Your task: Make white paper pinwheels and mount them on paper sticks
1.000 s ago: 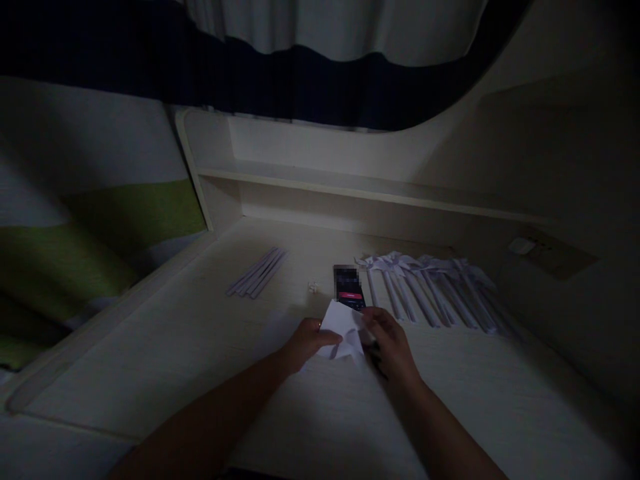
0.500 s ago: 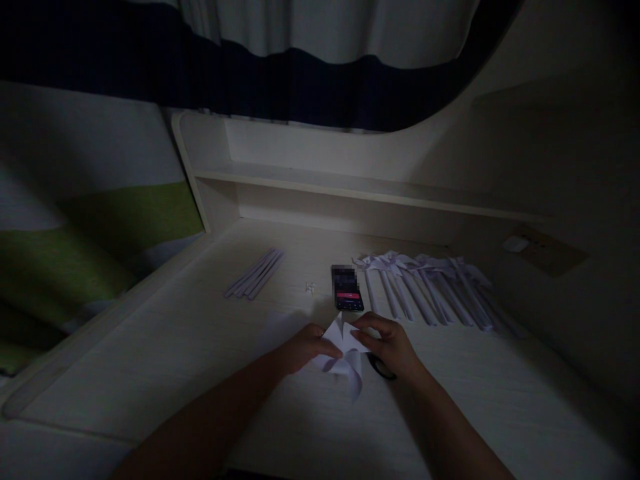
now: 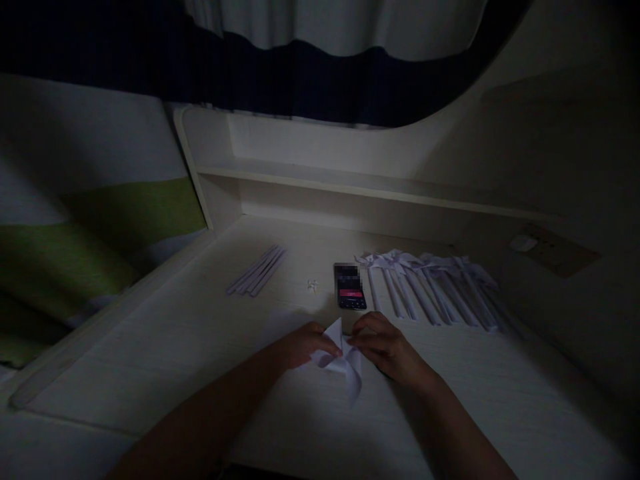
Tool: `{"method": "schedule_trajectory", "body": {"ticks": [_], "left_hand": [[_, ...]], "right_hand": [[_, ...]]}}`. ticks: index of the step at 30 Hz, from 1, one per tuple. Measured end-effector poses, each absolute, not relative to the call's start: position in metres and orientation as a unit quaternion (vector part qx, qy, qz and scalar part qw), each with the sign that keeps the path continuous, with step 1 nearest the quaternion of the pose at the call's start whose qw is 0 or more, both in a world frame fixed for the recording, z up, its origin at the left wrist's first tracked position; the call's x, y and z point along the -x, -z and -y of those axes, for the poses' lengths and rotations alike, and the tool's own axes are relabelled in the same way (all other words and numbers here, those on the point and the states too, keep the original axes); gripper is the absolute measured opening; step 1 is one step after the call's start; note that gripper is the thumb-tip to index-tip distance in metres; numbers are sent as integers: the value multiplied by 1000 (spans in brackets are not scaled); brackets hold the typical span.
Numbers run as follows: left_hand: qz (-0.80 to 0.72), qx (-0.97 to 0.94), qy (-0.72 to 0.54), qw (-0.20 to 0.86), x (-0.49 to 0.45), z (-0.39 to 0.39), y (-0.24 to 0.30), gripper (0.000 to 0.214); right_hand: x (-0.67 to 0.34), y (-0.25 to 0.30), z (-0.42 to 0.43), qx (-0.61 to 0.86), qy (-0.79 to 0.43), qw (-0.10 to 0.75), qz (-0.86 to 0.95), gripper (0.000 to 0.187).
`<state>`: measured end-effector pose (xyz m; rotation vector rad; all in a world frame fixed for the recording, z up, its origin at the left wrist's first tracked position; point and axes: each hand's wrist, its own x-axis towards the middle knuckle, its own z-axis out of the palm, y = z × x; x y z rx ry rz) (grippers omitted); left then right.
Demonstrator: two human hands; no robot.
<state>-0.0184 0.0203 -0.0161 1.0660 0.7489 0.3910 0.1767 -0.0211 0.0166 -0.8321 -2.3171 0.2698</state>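
Observation:
A white paper pinwheel (image 3: 351,377) with curled-in blades is held just over the desk, in the middle of the head view. My left hand (image 3: 306,345) pinches it near the centre, thumb on top, and one pointed corner stands up beside that thumb. From the other side, my right hand (image 3: 387,345) has its thumb and fingertips closed on a right-hand flap, bent in toward the centre. Its fingers partly cover the flap. A black looped handle lies under my right hand, almost wholly hidden now.
A phone (image 3: 351,288) with a lit screen lies beyond my hands. Several finished pinwheels on paper sticks (image 3: 433,290) lie to its right. Rolled paper sticks (image 3: 256,272) and small white pieces (image 3: 313,286) lie left. A shelf (image 3: 350,185) spans the back of the desk (image 3: 200,353).
My right hand has brought the right flap inward, toward the centre and my left thumb. My left hand keeps its hold. The black handle is now more covered, and the view has shifted slightly.

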Motion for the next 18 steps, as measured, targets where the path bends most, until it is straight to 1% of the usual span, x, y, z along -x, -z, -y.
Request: {"method": "schedule_trajectory", "body": {"ticks": [5, 13, 18], "left_hand": [[-345, -476, -176, 789, 18, -22, 18, 11], [-338, -467, -170, 800, 19, -23, 16, 11], [-335, -475, -178, 794, 19, -22, 14, 11]], "right_hand": [[-176, -14, 22, 315, -84, 306, 894, 21], [-172, -19, 27, 339, -89, 258, 900, 25], [-171, -19, 28, 359, -119, 265, 887, 22]]}}
